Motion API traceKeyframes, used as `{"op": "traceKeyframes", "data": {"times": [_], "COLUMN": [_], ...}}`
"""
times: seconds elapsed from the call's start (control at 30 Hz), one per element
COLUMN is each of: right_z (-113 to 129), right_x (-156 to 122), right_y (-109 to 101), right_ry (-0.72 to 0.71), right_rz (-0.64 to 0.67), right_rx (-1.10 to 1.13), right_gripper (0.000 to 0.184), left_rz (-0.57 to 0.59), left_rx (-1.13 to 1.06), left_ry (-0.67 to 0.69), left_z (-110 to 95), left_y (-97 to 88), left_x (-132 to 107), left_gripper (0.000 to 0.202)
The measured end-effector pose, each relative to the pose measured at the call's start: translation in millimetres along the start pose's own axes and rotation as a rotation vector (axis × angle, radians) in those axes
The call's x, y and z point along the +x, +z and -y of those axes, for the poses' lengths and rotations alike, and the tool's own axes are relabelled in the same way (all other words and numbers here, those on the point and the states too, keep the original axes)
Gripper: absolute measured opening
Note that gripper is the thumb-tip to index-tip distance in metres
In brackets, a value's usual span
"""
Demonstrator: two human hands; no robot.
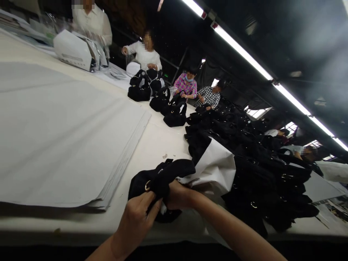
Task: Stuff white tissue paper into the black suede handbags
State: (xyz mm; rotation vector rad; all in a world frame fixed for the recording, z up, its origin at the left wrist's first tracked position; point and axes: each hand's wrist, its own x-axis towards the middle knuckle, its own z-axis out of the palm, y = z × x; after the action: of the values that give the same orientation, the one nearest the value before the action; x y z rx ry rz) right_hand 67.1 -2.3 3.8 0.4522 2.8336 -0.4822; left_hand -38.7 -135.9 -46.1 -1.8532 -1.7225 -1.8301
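A black fabric handbag [174,172] with a gold ring lies at the near edge of the white table, in front of me. My left hand [138,215] pinches the bag's near edge just below the gold ring. Reaching in from the right, my right hand [178,195] is at the bag's opening, its fingers hidden by the black cloth. A bit of white shows between my hands. Crumpled white paper [216,168] sits right behind my right wrist, beside another black bag.
A stack of large white paper sheets [67,134] covers the table's left side. Many black bags [261,177] are heaped on the right, with several more [175,115] along the far edge. Several people work across the table near a white plastic-wrapped package [73,50].
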Motion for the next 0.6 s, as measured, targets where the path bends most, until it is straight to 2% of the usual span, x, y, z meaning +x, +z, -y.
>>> {"op": "traceKeyframes", "data": {"times": [0.07,0.17,0.23,0.3,0.37,0.43,0.53,0.57,0.6], "right_z": [3,13,16,15,11,8,11,13,15], "right_x": [-5,-22,-33,-42,-46,-45,-33,-27,-21], "right_y": [-1,5,14,24,31,31,22,18,13], "right_ry": [0.044,0.065,0.072,0.063,0.026,-0.044,-0.165,-0.184,-0.167], "right_rz": [-0.066,-0.345,-0.532,-0.603,-0.611,-0.560,-0.329,-0.233,-0.190], "right_rx": [0.068,0.441,0.665,0.647,0.528,0.463,0.402,0.362,0.310], "right_gripper": [0.013,0.011,0.019,0.032,0.050,0.054,0.036,0.029,0.023], "left_rz": [-0.017,-0.023,-0.029,-0.035,-0.035,-0.019,0.014,0.022,0.028], "left_rx": [0.015,-0.022,-0.044,-0.043,-0.046,-0.068,-0.118,-0.130,-0.135], "left_ry": [0.020,0.038,0.059,0.080,0.099,0.106,0.092,0.077,0.060], "left_z": [-2,-6,-7,-6,-6,-7,-10,-12,-12], "left_y": [-1.2,0.2,2.2,4.6,7.0,8.6,9.1,8.7,8.2], "left_x": [-4,-11,-14,-16,-15,-13,-13,-14,-15], "left_gripper": [0.012,0.012,0.012,0.012,0.013,0.015,0.014,0.014,0.012]}}
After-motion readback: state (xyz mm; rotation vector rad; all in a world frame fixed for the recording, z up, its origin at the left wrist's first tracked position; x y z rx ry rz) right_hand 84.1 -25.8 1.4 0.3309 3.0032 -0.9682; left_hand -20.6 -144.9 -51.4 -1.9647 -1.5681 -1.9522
